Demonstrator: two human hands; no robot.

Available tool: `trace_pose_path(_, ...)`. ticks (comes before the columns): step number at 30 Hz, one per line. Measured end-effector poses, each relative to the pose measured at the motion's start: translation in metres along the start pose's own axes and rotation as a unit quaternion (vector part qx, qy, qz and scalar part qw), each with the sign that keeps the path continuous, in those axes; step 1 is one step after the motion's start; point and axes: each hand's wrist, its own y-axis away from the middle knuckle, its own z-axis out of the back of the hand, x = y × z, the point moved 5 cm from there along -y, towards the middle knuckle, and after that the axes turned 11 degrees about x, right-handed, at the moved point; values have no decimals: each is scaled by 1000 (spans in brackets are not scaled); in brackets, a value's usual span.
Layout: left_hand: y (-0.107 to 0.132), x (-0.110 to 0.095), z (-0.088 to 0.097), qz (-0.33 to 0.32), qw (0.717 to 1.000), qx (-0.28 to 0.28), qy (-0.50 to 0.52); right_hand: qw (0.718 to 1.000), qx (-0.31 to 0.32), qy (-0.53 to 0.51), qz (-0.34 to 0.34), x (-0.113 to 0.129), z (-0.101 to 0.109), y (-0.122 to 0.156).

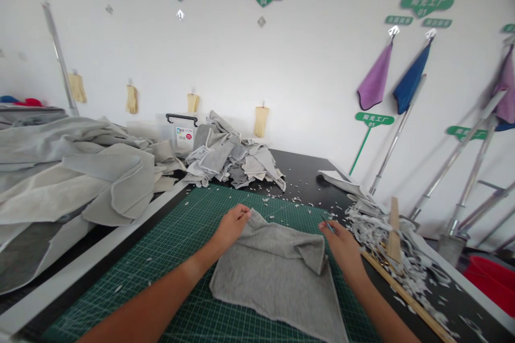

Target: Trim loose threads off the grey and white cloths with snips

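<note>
A grey piece of leather or cloth point(277, 273) lies on the green cutting mat point(177, 241), with one far corner folded over. My left hand point(231, 225) pinches its far left corner. My right hand point(341, 244) rests at its far right edge, fingers curled, with a thin blue object showing by the fingertips; what it is I cannot tell.
A heap of grey offcuts point(233, 158) sits at the back of the black table point(309, 171), with larger grey sheets point(68, 177) stacked at left. A clear plastic box point(181, 131) stands behind. White trimmings point(382, 236), a wooden ruler point(402, 292) and a red bin point(491, 278) lie at right.
</note>
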Motion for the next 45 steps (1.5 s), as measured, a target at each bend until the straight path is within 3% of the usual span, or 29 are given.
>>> trace_pose_path(11, 1, -5, -8, -49, 994, 28, 89, 987, 116, -38, 107, 91, -39, 21)
trace_pose_path(16, 3, -9, -11, -83, 990, 43, 102, 983, 129, -17, 132, 122, -66, 21)
trace_pose_path(21, 5, -11, -15, -100, 984, 68, 128, 980, 132, -33, 142, 123, -93, 21)
trace_pose_path(25, 7, -16, -17, -99, 985, 77, 122, 979, 131, -33, 154, 117, -102, 27)
trace_pose_path(34, 11, -22, -16, -116, 982, 92, 121, 972, 158, -44, 169, 120, -103, 37)
trace_pose_path(45, 8, -17, -18, -116, 980, 95, 133, 965, 191, -13, 177, 123, -104, 41)
